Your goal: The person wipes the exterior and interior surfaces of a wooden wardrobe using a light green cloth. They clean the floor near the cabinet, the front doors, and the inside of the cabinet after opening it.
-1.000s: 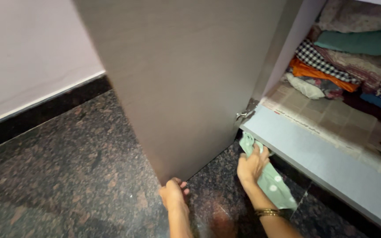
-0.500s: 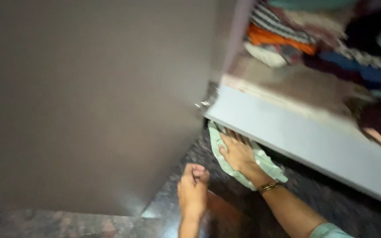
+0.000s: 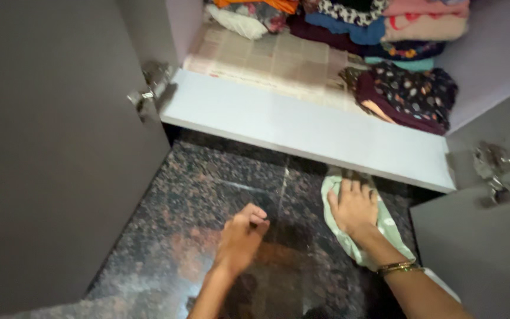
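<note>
My right hand [image 3: 354,208] lies flat, palm down, on a pale green cloth [image 3: 386,229] spread on the dark speckled granite floor [image 3: 208,195], just below the front edge of a white wardrobe shelf [image 3: 302,127]. A gold bangle sits on that wrist. My left hand [image 3: 240,236] rests on the floor a little to the left, its fingers curled in and holding nothing.
The grey wardrobe door [image 3: 48,159] stands open on the left, with a metal hinge [image 3: 149,88]. A second grey door [image 3: 485,236] is open on the right. Folded clothes [image 3: 408,88] and a newspaper liner [image 3: 278,62] fill the shelf.
My view has swung right, from the left door to the wardrobe's open front. My right hand has slid the green cloth rightward along the floor under the shelf edge.
</note>
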